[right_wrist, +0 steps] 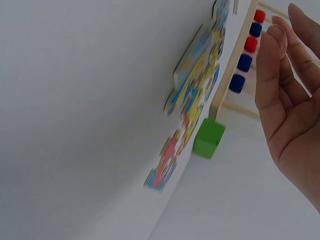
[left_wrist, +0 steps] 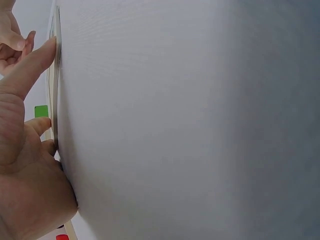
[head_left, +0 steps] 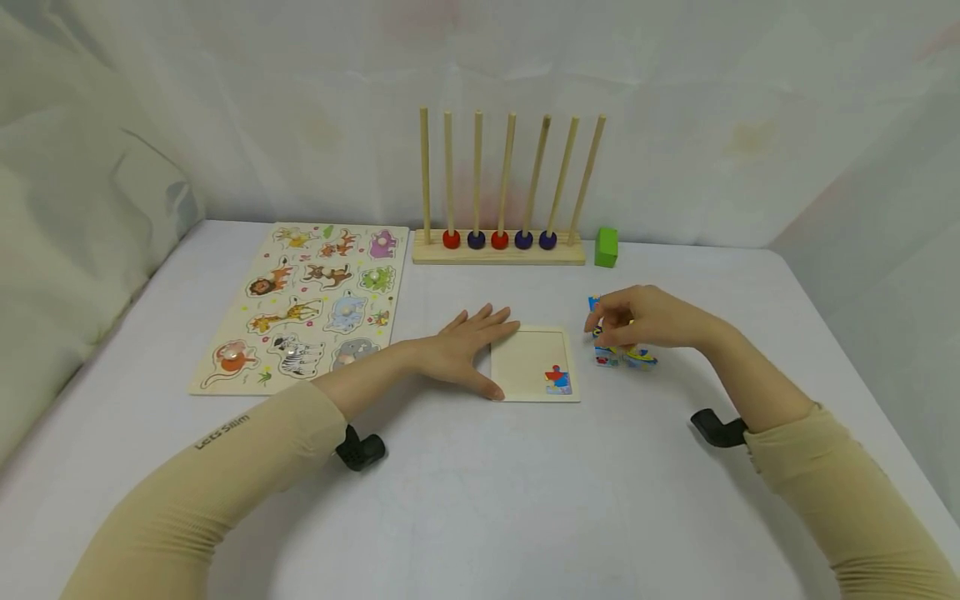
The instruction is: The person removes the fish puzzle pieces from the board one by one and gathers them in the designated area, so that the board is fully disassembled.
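On the white table lies a square wooden puzzle frame [head_left: 525,360] with one red-and-blue jigsaw piece [head_left: 558,381] in its lower right corner. My left hand [head_left: 459,348] spans the frame's left side, its fingers spread toward the upper edge and the thumb at the lower edge. Right of the frame is a cluster of colourful jigsaw pieces [head_left: 640,358], partly hidden. Over them hovers my right hand [head_left: 647,318] with loosely bent fingers. In the right wrist view, the jigsaw pieces [right_wrist: 192,67] lie apart from the fingertips, and nothing shows between thumb and fingers.
A wooden peg board with animal pieces [head_left: 300,308] lies at the left. At the back stands a rod stacker [head_left: 498,258] with red and dark blue beads, and beside it a green block [head_left: 606,247]. White cloth [head_left: 675,125] hangs behind the table.
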`<state>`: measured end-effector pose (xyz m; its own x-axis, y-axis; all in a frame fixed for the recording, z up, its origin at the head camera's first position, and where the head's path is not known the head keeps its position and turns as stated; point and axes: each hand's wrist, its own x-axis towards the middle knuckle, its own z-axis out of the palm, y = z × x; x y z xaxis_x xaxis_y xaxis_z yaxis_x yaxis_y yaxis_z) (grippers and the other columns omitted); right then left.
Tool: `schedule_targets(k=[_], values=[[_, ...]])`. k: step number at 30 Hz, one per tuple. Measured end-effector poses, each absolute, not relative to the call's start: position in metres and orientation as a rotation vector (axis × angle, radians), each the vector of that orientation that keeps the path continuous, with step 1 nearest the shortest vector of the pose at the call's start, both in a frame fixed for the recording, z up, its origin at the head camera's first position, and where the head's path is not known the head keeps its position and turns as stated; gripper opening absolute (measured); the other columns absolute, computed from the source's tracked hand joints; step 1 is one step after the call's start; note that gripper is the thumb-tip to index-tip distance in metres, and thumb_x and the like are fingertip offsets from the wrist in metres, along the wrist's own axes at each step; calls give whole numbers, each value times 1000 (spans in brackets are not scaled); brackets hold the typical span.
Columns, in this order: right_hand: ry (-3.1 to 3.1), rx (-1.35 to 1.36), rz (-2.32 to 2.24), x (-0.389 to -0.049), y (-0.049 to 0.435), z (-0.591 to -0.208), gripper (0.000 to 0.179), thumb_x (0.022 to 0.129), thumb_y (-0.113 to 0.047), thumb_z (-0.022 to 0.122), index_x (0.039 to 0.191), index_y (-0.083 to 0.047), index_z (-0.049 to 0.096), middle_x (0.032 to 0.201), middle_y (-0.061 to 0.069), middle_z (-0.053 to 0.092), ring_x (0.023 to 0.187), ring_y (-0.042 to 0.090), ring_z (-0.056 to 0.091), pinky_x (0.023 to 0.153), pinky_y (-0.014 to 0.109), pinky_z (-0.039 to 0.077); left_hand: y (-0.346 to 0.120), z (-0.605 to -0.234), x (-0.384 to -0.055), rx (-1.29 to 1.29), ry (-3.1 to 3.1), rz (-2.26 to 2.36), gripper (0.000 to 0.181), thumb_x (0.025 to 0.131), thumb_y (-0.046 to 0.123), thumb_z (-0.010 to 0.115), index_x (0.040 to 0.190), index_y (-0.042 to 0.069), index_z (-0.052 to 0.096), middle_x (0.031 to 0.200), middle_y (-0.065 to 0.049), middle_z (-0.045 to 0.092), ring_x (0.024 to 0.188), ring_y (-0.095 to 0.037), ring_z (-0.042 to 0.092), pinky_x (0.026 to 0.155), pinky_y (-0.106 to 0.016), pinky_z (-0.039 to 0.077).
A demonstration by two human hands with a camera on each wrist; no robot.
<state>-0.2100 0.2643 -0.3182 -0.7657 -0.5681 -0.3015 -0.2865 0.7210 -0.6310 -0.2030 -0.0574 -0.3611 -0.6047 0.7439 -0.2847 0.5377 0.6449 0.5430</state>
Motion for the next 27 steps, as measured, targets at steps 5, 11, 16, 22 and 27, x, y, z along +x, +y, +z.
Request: schedule_targets(k=[5, 11, 16, 22, 27], values=[[2441, -711, -766, -206, 250, -319, 20, 89, -25, 72, 108, -19, 69, 80, 0, 64, 77, 18, 63, 69, 27, 51, -57, -361, -203, 994, 2373, 560, 103, 81, 51, 75, 160, 18, 17, 170, -5, 1, 158, -29, -8, 126, -56, -5], [2403, -723, -774, -202, 233, -320, 20, 86, -21, 74, 106, -21, 70, 82, -2, 65, 76, 18, 63, 68, 27, 51, -57, -363, -204, 993, 2372, 560, 103, 81, 52, 74, 160, 19, 17, 170, -5, 0, 158, -29, -8, 126, -56, -5], [2367, -751, -774, -201, 224, -324, 23, 84, -18, 76, 105, -21, 69, 85, -3, 65, 83, 17, 62, 73, 29, 52, -58, -364, -204, 997, 2371, 562, 103, 81, 53, 74, 160, 19, 16, 170, -5, 0, 158, -29, -9, 126, -56, -5], [2360, -758, -763, -200, 216, -329, 27, 79, -20, 82, 103, -22, 70, 88, -1, 65, 87, 17, 61, 79, 30, 53, -57, -365, -204, 996, 2371, 563, 103, 81, 53, 74, 160, 19, 17, 170, -4, -1, 158, -29, -9, 126, -56, -4], [2349, -759, -769, -199, 213, -331, 32, 74, -21, 87, 101, -22, 70, 91, 1, 67, 88, 17, 60, 79, 29, 53, -57, -364, -204, 985, 2373, 555, 104, 81, 53, 74, 160, 20, 15, 170, -3, -1, 158, -27, -9, 127, -55, -5]])
